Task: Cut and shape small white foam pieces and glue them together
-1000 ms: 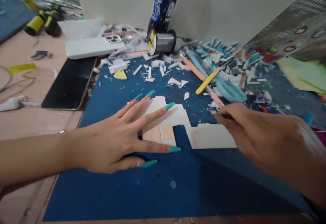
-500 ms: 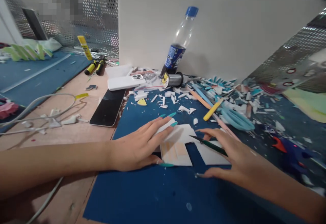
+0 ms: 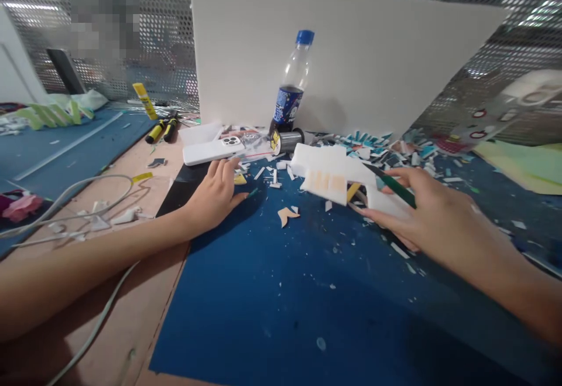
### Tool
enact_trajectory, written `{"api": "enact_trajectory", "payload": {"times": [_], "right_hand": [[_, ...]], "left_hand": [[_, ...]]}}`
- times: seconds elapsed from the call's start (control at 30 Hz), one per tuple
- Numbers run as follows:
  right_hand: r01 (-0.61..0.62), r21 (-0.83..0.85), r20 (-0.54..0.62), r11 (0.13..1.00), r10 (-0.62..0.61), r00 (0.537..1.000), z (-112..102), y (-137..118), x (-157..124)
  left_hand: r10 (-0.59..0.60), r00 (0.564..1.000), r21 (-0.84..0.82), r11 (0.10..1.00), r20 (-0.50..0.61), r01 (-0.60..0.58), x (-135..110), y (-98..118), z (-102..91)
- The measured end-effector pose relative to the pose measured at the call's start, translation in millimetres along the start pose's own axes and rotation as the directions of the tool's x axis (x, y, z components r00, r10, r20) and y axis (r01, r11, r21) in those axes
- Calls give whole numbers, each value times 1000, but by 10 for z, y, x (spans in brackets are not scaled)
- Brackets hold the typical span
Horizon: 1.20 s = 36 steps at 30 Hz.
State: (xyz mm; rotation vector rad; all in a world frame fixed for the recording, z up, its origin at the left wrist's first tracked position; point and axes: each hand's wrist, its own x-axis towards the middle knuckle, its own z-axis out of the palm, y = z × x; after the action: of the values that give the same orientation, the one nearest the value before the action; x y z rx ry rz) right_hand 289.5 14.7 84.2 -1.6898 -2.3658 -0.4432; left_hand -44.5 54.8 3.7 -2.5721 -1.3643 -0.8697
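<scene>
My right hand [image 3: 428, 204] is closed around a white foam-board piece [image 3: 338, 163], which hangs raised above the blue cutting mat [image 3: 246, 304]. A pale tan patch marks its lower part. The same hand grips a slim dark-green tool [image 3: 397, 188] with a black pointed end; its exact kind is unclear. My left hand [image 3: 213, 195] is over the mat's left edge beside the black phone [image 3: 180, 184], fingers bent, thumb apart, nothing visibly held. By its fingertips lies a small yellow piece [image 3: 239, 179]. A tan scrap [image 3: 287, 216] rests on the mat between my hands.
Behind stand a cola bottle [image 3: 290, 90] and a wire spool [image 3: 290, 140] before a white board [image 3: 351, 52]. White and teal scraps [image 3: 373, 143] litter the back right. On the left are a white phone [image 3: 211, 151], pliers [image 3: 162, 130], a glue stick [image 3: 144, 100] and a cable [image 3: 105, 321].
The foam-board piece has risen off the mat in my right hand and moved away from me. My left hand has let go of it and moved left. The tan scrap is now uncovered.
</scene>
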Motion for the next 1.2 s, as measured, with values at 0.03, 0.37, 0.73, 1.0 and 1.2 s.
{"api": "enact_trajectory", "payload": {"times": [0.03,0.37,0.73,1.0,1.2], "right_hand": [[-31,-10,12,999,31,999,8,-7,30],[-22,-31,-107,999,19,994,481,58,43],[144,-8,-200,990,-143,969,538,-285,-224],[135,102,-203,986,-112,973,633,-388,-271],[78,175,-233,981,-36,972,656,-363,-279]], "left_hand": [[0,1000,16,1000,15,0,1,-21,18],[10,996,20,1000,84,-12,-23,13,-12],[50,994,-212,977,101,-28,-124,369,-189],[66,990,-331,943,127,-21,-245,451,-144],[34,986,-324,946,162,21,-224,408,-118]]}}
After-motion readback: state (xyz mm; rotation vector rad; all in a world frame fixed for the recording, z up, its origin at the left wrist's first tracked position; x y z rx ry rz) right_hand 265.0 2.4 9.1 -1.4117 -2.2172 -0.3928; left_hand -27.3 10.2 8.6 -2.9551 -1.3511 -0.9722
